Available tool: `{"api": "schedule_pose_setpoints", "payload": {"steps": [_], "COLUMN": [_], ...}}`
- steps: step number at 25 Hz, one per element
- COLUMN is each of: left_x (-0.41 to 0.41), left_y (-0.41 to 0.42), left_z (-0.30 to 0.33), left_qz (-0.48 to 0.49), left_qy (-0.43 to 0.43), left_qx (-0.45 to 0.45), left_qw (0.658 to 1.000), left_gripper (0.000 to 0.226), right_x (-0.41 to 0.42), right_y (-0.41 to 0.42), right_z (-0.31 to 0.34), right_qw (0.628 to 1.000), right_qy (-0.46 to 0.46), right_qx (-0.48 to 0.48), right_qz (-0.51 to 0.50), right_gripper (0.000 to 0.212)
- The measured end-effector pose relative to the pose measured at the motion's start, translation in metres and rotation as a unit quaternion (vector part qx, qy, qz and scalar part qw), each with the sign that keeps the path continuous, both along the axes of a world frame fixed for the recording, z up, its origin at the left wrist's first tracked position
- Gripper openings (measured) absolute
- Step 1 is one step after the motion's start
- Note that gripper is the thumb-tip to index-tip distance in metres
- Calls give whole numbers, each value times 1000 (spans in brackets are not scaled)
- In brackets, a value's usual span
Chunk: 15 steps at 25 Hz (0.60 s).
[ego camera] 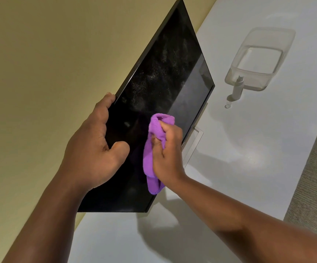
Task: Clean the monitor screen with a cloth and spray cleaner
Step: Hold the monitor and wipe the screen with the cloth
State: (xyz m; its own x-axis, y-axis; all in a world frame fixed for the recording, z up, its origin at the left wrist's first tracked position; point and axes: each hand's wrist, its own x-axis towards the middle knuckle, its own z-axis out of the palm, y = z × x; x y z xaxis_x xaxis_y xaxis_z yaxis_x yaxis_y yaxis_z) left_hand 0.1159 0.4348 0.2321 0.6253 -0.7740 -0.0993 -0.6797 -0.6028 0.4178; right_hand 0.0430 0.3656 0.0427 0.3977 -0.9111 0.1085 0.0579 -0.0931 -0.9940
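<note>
The left hand point(96, 147) grips the monitor point(165, 88) by its top edge; the right hand point(166, 150) clutches a bunched purple cloth point(153, 133) against the speckled screen, hiding part. A spray bottle point(237, 88) stands near the table's point(248, 168) far edge.

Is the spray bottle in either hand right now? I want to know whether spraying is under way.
No, the spray bottle stands on the desk while the right hand grips the purple cloth.

Home or office desk: monitor point(165, 88) on white table point(239, 149)
</note>
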Motion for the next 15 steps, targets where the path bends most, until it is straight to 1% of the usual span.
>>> {"api": "schedule_pose_setpoints", "payload": {"steps": [1,3,4,5,7,8,9,10,11,13,14,15], "left_x": [0,-1,-1,-1,-1,-1,-2,-2,-3,-5,-5,-5], "left_y": [0,0,0,1,1,0,0,0,0,1,1,0], "left_z": [0,1,1,1,1,2,2,3,4,5,5,5], "left_qz": [2,4,3,1,0,-1,0,2,5,7,5,1], "left_qy": [4,12,16,19,20,20,20,22,25,34,37,39], "left_qx": [0,-2,-1,0,-1,-4,-8,-12,-15,-15,-16,-18], "left_qw": [1000,1000,1000,1000,1000,1000,1000,1000,1000,999,999,999], "left_gripper": [97,97,97,97,97,96,96,95,95,94,94,94], "right_x": [-5,-14,-13,-9,5,10,11,8,3,-8,-7,-3], "right_y": [-3,-12,-15,-17,-15,-11,-8,-5,-5,-10,-14,-18], "right_z": [-7,-18,-17,-12,10,17,18,14,7,-2,-3,2], "right_qw": [998,975,966,973,996,999,999,999,999,988,979,980], "right_qy": [33,130,157,149,55,18,0,-4,9,81,109,105], "right_qx": [43,181,200,170,46,1,-20,-20,6,124,159,151], "right_qz": [-10,-28,-36,-46,-52,-39,-27,-28,-32,-51,-64,-79], "right_gripper": [28,23,22,21,26,30,33,32,29,23,23,23]}}
